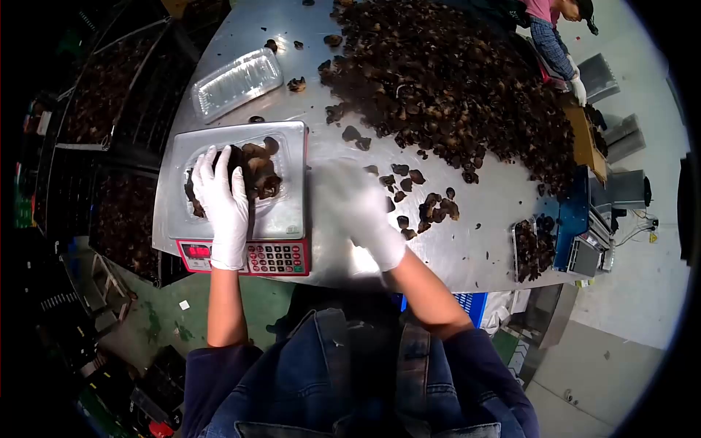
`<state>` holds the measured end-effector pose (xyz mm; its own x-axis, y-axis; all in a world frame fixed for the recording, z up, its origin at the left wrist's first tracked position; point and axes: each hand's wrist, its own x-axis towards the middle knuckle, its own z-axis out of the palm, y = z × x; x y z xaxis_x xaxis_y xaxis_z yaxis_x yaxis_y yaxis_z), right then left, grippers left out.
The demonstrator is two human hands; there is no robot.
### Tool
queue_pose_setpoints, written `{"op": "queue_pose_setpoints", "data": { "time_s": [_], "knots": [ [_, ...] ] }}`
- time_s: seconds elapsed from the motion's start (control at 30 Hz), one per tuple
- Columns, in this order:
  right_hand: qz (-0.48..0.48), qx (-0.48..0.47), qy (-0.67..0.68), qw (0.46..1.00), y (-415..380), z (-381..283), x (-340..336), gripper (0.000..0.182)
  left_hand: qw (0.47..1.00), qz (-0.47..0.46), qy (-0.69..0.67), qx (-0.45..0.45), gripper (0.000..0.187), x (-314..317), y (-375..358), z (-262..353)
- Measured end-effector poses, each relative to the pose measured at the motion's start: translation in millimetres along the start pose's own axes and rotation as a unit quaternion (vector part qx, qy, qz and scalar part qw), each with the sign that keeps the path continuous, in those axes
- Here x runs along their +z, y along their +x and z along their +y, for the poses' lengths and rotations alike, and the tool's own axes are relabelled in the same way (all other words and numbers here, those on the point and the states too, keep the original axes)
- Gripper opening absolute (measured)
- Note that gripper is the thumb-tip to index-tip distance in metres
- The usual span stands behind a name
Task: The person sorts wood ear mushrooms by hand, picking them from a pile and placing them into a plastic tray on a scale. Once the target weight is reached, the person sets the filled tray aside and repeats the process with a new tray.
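My left hand [221, 204], in a white glove, lies over dark brown wood ear mushrooms [261, 171] in a clear plastic tray [288, 196]. Its fingers are apart and touch the pieces on the left; what lies under the palm is hidden. The tray rests on the steel pan of a red-and-silver digital scale [298, 139], whose red display is lit but too blurred to read. To the right of the scale, over the metal table, my gloved right hand [361, 219] is smeared by motion, and its fingers cannot be made out.
A large heap of mushrooms [453, 87] covers the table's far right, with loose pieces [438, 208] nearer. Another clear tray [237, 84] lies behind the scale. A filled tray [526, 250] sits at the right edge. Crates [120, 87] stand left; a co-worker's gloved hand [578, 89] is far right.
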<state>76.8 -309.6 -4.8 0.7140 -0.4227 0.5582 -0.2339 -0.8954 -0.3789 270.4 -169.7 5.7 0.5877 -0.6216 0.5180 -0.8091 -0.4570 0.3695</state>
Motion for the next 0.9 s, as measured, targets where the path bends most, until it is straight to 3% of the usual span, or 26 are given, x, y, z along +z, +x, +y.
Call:
{"op": "queue_pose_setpoints", "data": {
  "time_s": [0.03,0.07,0.1,0.13,0.17,0.2,0.23,0.3,0.33,0.37,0.4,0.43,0.47,0.53,0.67,0.73,0.77,0.83,0.9],
  "knots": [
    [-0.002,0.160,0.073,0.984,-25.2,22.6,-19.4,0.017,1.000,0.003,0.004,0.000,0.036,-2.0,0.7,1.5],
    [0.003,0.188,0.029,0.982,-36.9,39.8,-52.4,0.019,1.000,0.000,0.008,0.003,0.037,-3.4,1.2,1.2],
    [-0.068,0.318,-0.104,0.940,-58.4,60.5,-69.1,0.019,1.000,0.003,0.014,0.002,0.037,-4.1,1.2,1.6],
    [-0.164,0.284,-0.233,0.916,-59.7,58.2,-102.6,0.017,1.000,0.012,0.009,0.009,0.037,-8.3,1.8,8.0],
    [-0.197,0.384,-0.226,0.873,-82.8,77.9,-110.1,0.024,1.000,0.018,0.005,0.017,0.036,-13.3,1.5,16.4],
    [-0.212,0.391,-0.222,0.868,-141.3,130.4,-101.3,0.032,0.999,0.016,-0.018,0.033,0.035,-14.3,-0.3,24.2],
    [-0.251,0.377,-0.251,0.855,-166.1,148.5,-96.2,0.032,0.998,0.014,-0.044,0.050,0.035,-13.8,-1.2,34.1],
    [-0.242,0.352,-0.237,0.872,-190.5,154.6,-100.1,0.028,0.991,-0.009,-0.098,0.091,0.036,-7.4,-7.5,62.1],
    [-0.240,0.344,-0.242,0.875,-194.0,144.9,-111.5,0.022,0.982,-0.047,-0.137,0.124,0.033,-3.3,-14.9,73.6],
    [-0.237,0.337,-0.248,0.877,-194.2,125.4,-130.3,0.018,0.969,-0.145,-0.164,0.119,0.030,-4.7,-24.4,89.7],
    [-0.299,0.350,-0.255,0.850,-200.0,109.8,-152.3,0.024,0.947,-0.191,-0.221,0.136,0.031,4.6,-40.8,96.7],
    [-0.445,0.394,-0.186,0.783,-216.1,102.7,-179.6,0.032,0.924,-0.226,-0.264,0.160,0.030,14.1,-58.4,106.1],
    [-0.535,0.346,-0.172,0.751,-240.0,94.2,-205.3,0.034,0.902,-0.277,-0.245,0.224,0.030,19.9,-70.9,113.1],
    [-0.615,0.339,-0.174,0.690,-244.9,61.9,-240.0,0.038,0.893,-0.315,-0.245,0.208,0.027,52.2,-117.5,112.4],
    [-0.552,0.385,-0.232,0.702,-277.9,67.3,-230.4,0.035,0.896,-0.341,-0.187,0.212,0.022,95.8,-165.0,116.4],
    [-0.387,0.362,-0.220,0.819,-263.7,60.3,-199.9,0.026,0.888,-0.363,-0.169,0.228,0.020,108.7,-170.8,117.0],
    [-0.278,0.354,-0.133,0.883,-252.1,56.2,-184.1,0.019,0.875,-0.387,-0.154,0.246,0.018,111.7,-171.9,115.6],
    [-0.210,0.357,-0.110,0.903,-235.0,53.0,-148.6,0.014,0.888,-0.349,-0.134,0.268,0.014,115.6,-173.3,115.4],
    [-0.197,0.359,-0.111,0.906,-226.7,59.3,-117.9,0.015,0.906,-0.296,-0.202,0.225,0.012,106.7,-173.8,117.9]
  ]
}}
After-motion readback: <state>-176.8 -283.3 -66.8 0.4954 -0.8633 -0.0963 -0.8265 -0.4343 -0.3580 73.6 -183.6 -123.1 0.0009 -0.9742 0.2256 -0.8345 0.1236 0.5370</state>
